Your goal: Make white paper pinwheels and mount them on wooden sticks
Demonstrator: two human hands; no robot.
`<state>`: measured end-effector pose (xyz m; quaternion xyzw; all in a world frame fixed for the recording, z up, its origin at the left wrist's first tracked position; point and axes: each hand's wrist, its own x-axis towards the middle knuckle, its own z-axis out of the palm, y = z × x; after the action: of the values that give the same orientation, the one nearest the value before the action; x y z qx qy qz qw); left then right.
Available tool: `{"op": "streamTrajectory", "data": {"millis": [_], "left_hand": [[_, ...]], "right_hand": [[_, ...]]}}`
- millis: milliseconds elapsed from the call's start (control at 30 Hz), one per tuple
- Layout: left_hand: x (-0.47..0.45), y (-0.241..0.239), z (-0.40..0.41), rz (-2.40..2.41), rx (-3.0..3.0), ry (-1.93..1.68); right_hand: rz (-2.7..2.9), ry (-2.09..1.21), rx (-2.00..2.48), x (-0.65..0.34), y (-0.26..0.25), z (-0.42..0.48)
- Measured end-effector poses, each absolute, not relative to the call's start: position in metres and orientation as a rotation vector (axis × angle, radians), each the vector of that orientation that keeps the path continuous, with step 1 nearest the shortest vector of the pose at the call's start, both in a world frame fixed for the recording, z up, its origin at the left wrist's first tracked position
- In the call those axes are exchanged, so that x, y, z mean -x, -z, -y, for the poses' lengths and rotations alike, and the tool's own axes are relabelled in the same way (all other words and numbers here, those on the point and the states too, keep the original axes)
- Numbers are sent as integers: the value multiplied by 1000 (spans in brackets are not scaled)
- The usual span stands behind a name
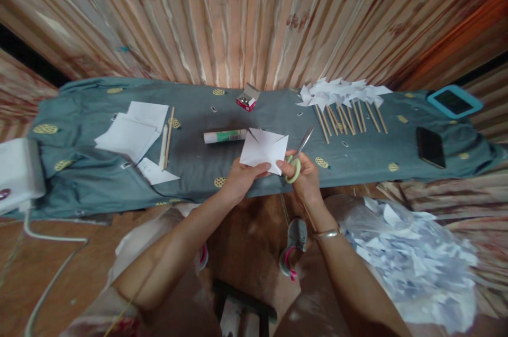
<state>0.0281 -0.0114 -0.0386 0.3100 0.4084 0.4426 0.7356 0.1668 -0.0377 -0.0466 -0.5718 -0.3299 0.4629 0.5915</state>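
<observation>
A white paper square (260, 152) with slits cut in from its corners is held up over the table's front edge. My left hand (243, 177) pinches its lower left edge between thumb and fingers. In my right hand (305, 174) are scissors (294, 165) with pale green handles, their blades pointing up and away to the right. The right thumb also presses on the paper's lower right corner. Just behind the paper lies a glue stick (224, 136) with a green label, its right end partly hidden by the sheet.
On the green cloth (190, 167) are white paper sheets (130, 133), thin sticks (169, 138), and a small open red box (248, 98). Paper pinwheels (343, 94) on sticks lie at back right, near a phone (431, 146) and blue-framed tablet (455, 101). A bag of paper pieces (413, 263) stands below.
</observation>
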Motion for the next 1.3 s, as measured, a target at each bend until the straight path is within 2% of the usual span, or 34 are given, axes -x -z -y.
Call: {"op": "streamTrajectory", "data": {"millis": [467, 900, 1300], "left_hand": [[-36, 39, 6, -1027, -689, -1042], [-17, 28, -22, -1066, -764, -1233], [-19, 31, -19, -1077, -813, -1209]], "right_hand": [[798, -1076, 1356, -166, 47, 42], [1091, -1647, 1232, -161, 33, 70], [1135, -1655, 1269, -158, 32, 68]]}}
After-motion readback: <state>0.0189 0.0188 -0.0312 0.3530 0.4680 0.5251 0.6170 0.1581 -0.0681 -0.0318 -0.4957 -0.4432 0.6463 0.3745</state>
